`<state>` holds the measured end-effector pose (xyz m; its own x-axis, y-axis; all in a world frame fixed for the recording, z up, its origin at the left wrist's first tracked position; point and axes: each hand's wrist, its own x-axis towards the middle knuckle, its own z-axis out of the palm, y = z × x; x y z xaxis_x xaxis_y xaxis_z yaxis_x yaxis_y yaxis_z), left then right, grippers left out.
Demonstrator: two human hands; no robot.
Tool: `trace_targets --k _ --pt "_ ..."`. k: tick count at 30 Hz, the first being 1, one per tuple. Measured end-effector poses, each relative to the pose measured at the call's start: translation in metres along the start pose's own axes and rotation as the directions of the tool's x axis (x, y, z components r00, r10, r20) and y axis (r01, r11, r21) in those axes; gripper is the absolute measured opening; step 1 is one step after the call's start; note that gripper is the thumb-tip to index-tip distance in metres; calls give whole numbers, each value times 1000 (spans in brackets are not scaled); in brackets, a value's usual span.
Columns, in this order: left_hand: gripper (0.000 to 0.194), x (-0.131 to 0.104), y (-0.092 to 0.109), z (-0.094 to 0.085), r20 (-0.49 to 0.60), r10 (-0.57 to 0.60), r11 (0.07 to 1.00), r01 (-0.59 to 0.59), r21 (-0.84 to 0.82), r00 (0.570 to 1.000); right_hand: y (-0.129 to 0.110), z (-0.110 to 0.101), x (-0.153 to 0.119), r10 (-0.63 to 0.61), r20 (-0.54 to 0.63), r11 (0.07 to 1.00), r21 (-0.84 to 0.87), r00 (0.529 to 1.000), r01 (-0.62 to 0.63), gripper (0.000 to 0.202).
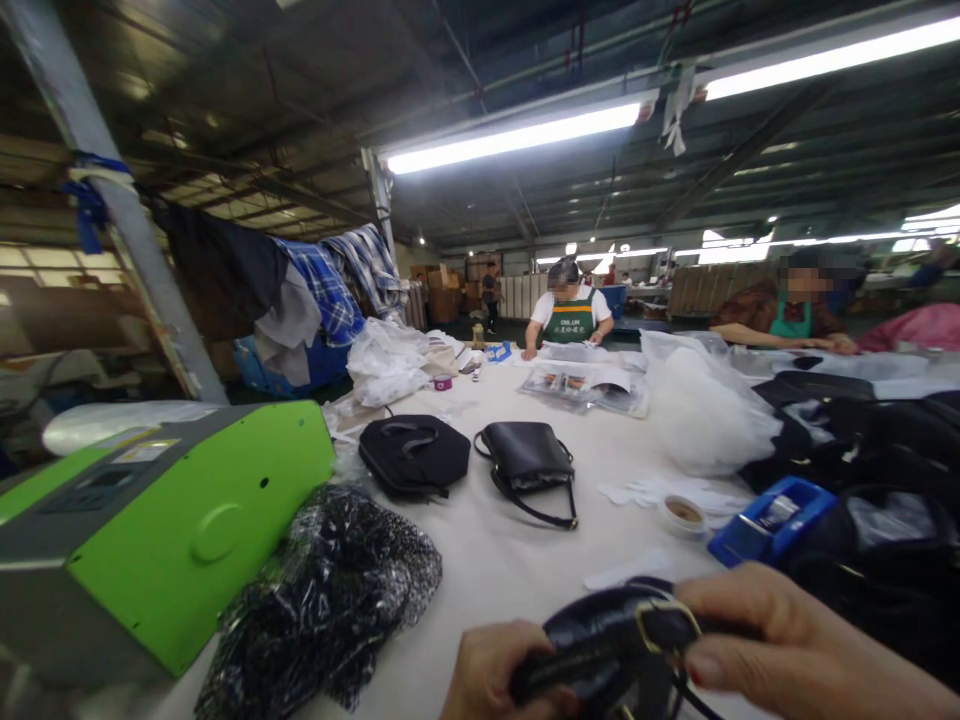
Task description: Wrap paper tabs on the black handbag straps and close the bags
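- Black glossy bag (pixel 589 635): held between both hands at the near side of the pale surface (pixel 472 560); whether it rests there cannot be told.
- Left hand (pixel 491 668): grip closed, fingers curled around the bag's left end.
- Right hand (pixel 795 630): grip closed, thumb and forefinger together on the bag beside its gold-toned buckle (pixel 643 628) — exact contact point partly hidden by the fingers.
- Beyond the held bag: white strip (pixel 626 570), lying flat.
- Ahead and to the right: tape roll (pixel 684 513), lying on its side face near the blue dispenser (pixel 772 520).
- Centre of the surface: small black shoulder bag (pixel 525 455), strap trailing toward the near side; angular black bag (pixel 412 457) just beside it on the left.
- Left side: crumpled black plastic sheeting (pixel 337 590), in front of the green and grey machine (pixel 202 510).
- Right side: pile of black bags (pixel 885 430), next to translucent plastic bags (pixel 697 410).
- Far part: flat packets (pixel 574 385), laid before a person in a green apron (pixel 574 322); at far right, a second person (pixel 795 315) — forearms at the work area.
- Rear left: hanging cloths (pixel 322 290), one of them blue plaid.
- Overhead: tube lights (pixel 517 138), lit.
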<state>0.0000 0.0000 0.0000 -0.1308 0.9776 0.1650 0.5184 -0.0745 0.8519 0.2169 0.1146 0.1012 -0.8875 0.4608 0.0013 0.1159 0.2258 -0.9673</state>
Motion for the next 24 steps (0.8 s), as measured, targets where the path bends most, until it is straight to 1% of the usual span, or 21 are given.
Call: trace_targets --k 1,2,3,5,7,8,9,11,12,13,14,15,17,18,19,22,24 --pt "21 0 3 -3 30 -24 994 27 -108 999 1 -7 6 79 -47 997 -12 996 -79 25" --pt "22 -1 5 -7 63 -72 976 83 -200 995 4 -14 11 131 -74 991 -7 989 -132 27" --pt "23 0 7 -11 78 -123 954 140 -265 989 9 -20 16 174 -72 984 -10 982 -175 29" --pt "27 1 9 -18 92 -189 923 209 -324 978 20 -31 23 222 -64 974 -20 973 -224 28" --pt "29 2 9 -22 82 -197 928 212 -305 977 32 -38 27 241 -61 970 -28 969 -243 26" --pt "28 3 9 -22 59 -182 944 191 -270 982 37 -40 29 241 -71 970 -27 968 -243 26" --pt "28 4 9 -22 24 -154 962 155 -224 988 43 -42 30 234 -87 971 -26 968 -237 25" --pt "26 4 9 -21 -74 -61 991 52 -120 995 52 -44 33 203 -135 978 -15 970 -207 23" --pt "24 4 9 -20 -114 -13 997 5 -76 993 56 -44 34 191 -157 981 -1 969 -194 22" --pt "20 3 9 -19 -133 10 998 -17 -52 991 60 -43 34 191 -172 982 20 966 -190 23" --pt "17 2 9 -17 -131 5 999 -11 -48 991 64 -42 35 201 -177 979 52 963 -195 23" --pt "26 0 8 -15 -119 -22 998 15 -55 993 67 -41 34 218 -173 975 92 961 -205 25" --pt "56 -4 4 -11 -94 -89 993 82 -80 992 70 -39 32 249 -147 958 184 957 -221 29" --pt "65 -6 2 -9 -89 -117 989 108 -101 989 71 -39 30 255 -134 948 231 958 -220 32" --pt "68 -7 -1 -8 -91 -133 985 122 -125 987 71 -39 28 254 -126 938 274 959 -213 34" --pt "59 -8 -8 -3 -89 -129 976 110 -189 988 74 -41 25 255 -134 910 367 958 -191 37" --pt "52 -7 -11 -2 -89 -104 977 86 -193 991 80 -40 26 279 -152 897 395 948 -200 32"
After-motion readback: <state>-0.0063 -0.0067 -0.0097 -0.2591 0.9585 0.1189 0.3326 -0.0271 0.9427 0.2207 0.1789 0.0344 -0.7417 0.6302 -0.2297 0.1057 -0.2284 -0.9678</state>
